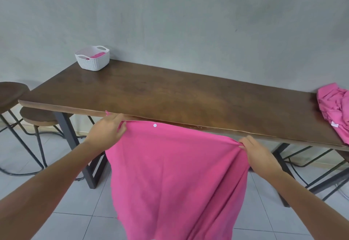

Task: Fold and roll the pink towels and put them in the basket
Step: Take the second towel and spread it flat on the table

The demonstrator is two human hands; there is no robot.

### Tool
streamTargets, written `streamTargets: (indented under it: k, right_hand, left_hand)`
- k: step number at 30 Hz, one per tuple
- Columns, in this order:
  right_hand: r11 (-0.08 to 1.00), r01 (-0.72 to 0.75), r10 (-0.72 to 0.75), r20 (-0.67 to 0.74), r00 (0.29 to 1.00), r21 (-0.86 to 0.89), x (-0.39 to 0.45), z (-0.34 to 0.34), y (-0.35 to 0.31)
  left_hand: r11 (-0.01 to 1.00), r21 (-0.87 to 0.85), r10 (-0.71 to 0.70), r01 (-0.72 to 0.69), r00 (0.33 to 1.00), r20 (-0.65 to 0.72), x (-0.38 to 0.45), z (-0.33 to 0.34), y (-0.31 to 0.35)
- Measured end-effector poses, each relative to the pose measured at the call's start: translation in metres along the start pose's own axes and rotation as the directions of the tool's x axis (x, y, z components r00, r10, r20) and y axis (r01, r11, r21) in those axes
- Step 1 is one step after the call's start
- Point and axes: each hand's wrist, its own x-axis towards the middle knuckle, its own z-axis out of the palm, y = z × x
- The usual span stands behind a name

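Left hand (108,128) and right hand (254,148) each pinch a top corner of a hanging pink towel (175,173); a loosened pinch would likely drop it on the floor (75,219)

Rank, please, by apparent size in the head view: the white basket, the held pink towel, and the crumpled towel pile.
1. Held pink towel, nearest the camera.
2. Crumpled towel pile, cut off by the frame edge.
3. White basket, farthest away.

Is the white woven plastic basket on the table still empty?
No, something pink, seemingly a rolled towel, already lies inside the white woven plastic basket.
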Motion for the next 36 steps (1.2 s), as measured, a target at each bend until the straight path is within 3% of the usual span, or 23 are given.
streamTargets:
  k: [5,8,10,19,22,27,29,31,34,36]
  right_hand:
    - [0.963,-0.247,0.257,-0.102,0.961,0.107,-0.006,0.024,0.004]
    - [0.87,-0.42,0.466,-0.152,0.871,0.26,-0.005,0.036,0.011]
    - [0.75,-0.488,0.6,-0.149,0.786,0.446,-0.002,0.042,0.015]
    - [0.394,-0.401,0.855,-0.17,0.49,0.827,0.028,0.037,0.023]
    - [0.329,-0.358,0.885,-0.153,0.439,0.874,0.044,0.029,0.023]
    - [0.293,-0.255,0.885,-0.161,0.436,0.921,0.083,0.015,0.027]
    - [0.317,-0.236,0.879,-0.19,0.438,0.918,0.102,0.009,0.035]
    - [0.461,-0.271,0.821,-0.29,0.492,0.845,0.119,0.0,0.047]
    - [0.845,-0.301,0.51,-0.495,0.703,0.442,0.138,-0.014,0.072]
    - [0.964,-0.218,0.264,-0.519,0.813,0.149,0.158,-0.018,0.093]
  left_hand:
    - [0.993,0.051,0.114,-0.111,0.992,-0.06,0.013,0.005,0.005]
    - [0.99,0.043,0.137,-0.135,0.989,-0.054,0.021,0.005,0.011]
    - [0.992,0.028,0.127,-0.126,0.991,-0.037,0.027,0.009,0.012]
    - [0.997,-0.022,-0.07,0.071,0.997,0.018,0.047,0.033,0.018]
    - [0.996,0.006,-0.094,0.094,0.996,0.009,0.06,0.042,0.021]
    - [0.987,0.024,-0.158,0.158,0.987,0.002,0.093,0.062,0.027]
    - [0.982,0.03,-0.185,0.186,0.983,-0.011,0.111,0.069,0.027]
    - [0.975,0.047,-0.215,0.216,0.976,-0.023,0.131,0.076,0.025]
    - [0.961,0.124,-0.247,0.248,0.969,-0.024,0.162,0.085,0.016]
    - [0.954,0.158,-0.255,0.256,0.967,-0.029,0.183,0.091,0.01]
